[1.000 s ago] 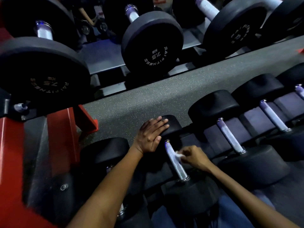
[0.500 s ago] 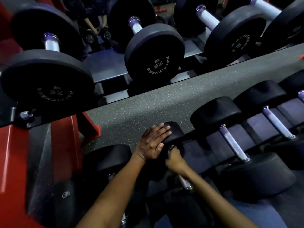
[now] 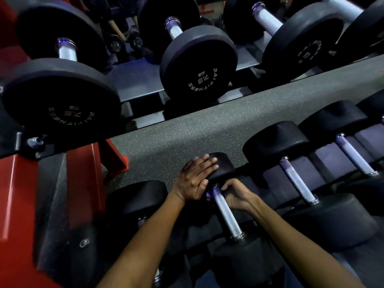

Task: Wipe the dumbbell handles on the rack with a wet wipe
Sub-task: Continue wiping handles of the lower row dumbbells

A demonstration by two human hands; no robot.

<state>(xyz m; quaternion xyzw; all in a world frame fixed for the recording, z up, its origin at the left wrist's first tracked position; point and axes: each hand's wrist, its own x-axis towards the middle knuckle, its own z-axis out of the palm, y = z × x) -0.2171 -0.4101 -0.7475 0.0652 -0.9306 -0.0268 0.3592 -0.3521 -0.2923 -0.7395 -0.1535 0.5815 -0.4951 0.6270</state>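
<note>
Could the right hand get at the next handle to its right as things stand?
Probably yes. The right hand is at the far end of its current handle, and the next handle lies bare beside it with nothing over it.

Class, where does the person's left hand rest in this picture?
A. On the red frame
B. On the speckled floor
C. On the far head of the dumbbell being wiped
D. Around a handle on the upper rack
C: the left hand lies flat, fingers straight, on the black head just beyond the handle that the right hand works on.

Nine dumbbells [image 3: 226, 213]; two hands [image 3: 194, 180]
</note>
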